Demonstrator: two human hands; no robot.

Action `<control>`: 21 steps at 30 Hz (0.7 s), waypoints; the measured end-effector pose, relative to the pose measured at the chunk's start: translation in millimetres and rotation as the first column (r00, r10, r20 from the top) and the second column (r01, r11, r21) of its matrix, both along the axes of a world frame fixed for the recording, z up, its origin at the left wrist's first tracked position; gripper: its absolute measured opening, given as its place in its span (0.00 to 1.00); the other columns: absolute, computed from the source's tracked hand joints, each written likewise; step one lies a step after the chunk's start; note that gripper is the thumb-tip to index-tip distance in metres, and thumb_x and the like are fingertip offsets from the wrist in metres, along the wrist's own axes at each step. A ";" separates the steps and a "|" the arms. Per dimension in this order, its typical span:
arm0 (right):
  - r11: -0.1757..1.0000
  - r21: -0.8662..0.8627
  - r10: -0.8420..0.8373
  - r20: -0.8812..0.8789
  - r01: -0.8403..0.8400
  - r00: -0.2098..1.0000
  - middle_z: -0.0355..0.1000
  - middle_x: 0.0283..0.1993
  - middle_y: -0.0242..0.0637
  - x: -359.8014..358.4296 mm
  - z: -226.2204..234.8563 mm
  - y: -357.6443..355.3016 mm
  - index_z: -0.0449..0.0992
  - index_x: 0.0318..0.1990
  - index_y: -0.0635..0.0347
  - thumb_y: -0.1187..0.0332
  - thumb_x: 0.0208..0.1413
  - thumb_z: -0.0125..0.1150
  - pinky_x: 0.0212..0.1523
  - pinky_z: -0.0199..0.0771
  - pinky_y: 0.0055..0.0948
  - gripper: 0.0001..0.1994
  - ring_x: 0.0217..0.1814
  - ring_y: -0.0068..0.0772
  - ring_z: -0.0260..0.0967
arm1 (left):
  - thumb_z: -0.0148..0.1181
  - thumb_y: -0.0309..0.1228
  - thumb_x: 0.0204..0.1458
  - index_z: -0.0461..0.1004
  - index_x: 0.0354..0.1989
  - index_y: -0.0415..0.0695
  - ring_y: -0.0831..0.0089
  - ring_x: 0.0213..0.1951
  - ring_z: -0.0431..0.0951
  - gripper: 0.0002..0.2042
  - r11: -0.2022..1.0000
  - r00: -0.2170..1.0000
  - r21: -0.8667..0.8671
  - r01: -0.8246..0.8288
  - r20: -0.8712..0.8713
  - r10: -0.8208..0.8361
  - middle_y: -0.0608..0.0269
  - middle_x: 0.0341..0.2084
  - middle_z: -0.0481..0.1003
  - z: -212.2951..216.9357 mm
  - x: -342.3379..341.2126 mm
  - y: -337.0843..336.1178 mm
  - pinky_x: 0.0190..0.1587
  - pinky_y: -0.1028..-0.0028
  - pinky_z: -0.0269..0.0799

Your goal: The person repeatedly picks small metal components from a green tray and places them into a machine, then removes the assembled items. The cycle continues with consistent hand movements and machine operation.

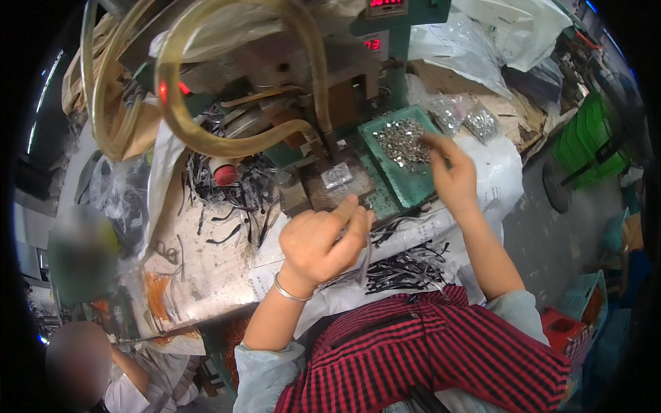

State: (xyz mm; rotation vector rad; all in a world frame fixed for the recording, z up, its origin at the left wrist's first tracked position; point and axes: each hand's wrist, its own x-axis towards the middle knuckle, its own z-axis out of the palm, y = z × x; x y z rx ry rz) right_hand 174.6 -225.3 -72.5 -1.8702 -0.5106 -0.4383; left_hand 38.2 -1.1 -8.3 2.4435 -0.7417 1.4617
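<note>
We see the front edge of the worktop (217,275) curving along the lower left, with grey floor (525,230) beyond the right forearm and stacked green crates (582,141) farther off. Room is tight around the bench machine (341,62): clear yellowish hoses (175,103) loop over its left side, and a red button (225,175) stands beside a tangle of dark straps (241,199). A bowed gap lies between our two hands, crossed by the lower end of the teal tray (410,189). Our left hand (323,241) is just in front of the machine's bed, fingers curled and bunched, closed on a thin grey strap (366,258) that hangs beneath it — the index fingertip points toward a shiny square plate (337,176) on the bed. Our right hand (451,172) reaches over the tray's right rim, fingers half curled at the side of the heap; whether they pinch a piece, we cannot tell. The small metal pieces (401,143) are silvery and glinting, piled loosely in the tray's upper part, just right of the bed. More dark straps (406,270) lie in a row nearest our checked apron (413,337).
</note>
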 end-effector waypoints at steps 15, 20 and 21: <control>0.726 -0.677 -0.060 0.113 0.121 0.992 0.74 0.37 0.49 -5.0 -13.9 -3.3 0.74 0.35 0.64 0.76 0.50 0.65 0.47 0.71 0.52 0.07 0.47 0.56 0.72 | 0.75 0.27 0.44 0.82 0.46 0.44 0.70 0.29 0.82 0.18 0.937 0.956 -0.335 -0.094 -0.293 -0.009 0.57 0.49 0.83 -11.3 -41.2 -13.2 0.29 0.74 0.74; 0.915 -0.388 -0.196 -0.180 0.114 0.964 0.79 0.38 0.46 -13.2 -21.3 -18.8 0.76 0.41 0.65 0.78 0.58 0.62 0.44 0.75 0.37 0.05 0.41 0.47 0.78 | 0.67 0.21 0.51 0.82 0.41 0.42 0.60 0.32 0.82 0.09 0.720 0.765 -0.261 -0.643 -0.257 0.590 0.56 0.39 0.83 -22.3 -98.1 70.6 0.36 0.69 0.75; 0.935 -0.341 -0.166 -0.194 0.092 0.967 0.79 0.39 0.44 -15.0 -22.8 -23.2 0.77 0.43 0.65 0.78 0.59 0.61 0.45 0.75 0.35 0.06 0.41 0.43 0.78 | 0.63 0.19 0.54 0.81 0.40 0.41 0.59 0.34 0.81 0.07 0.656 0.760 -0.420 -0.627 -0.147 0.633 0.57 0.35 0.82 -19.0 -96.2 97.0 0.38 0.67 0.75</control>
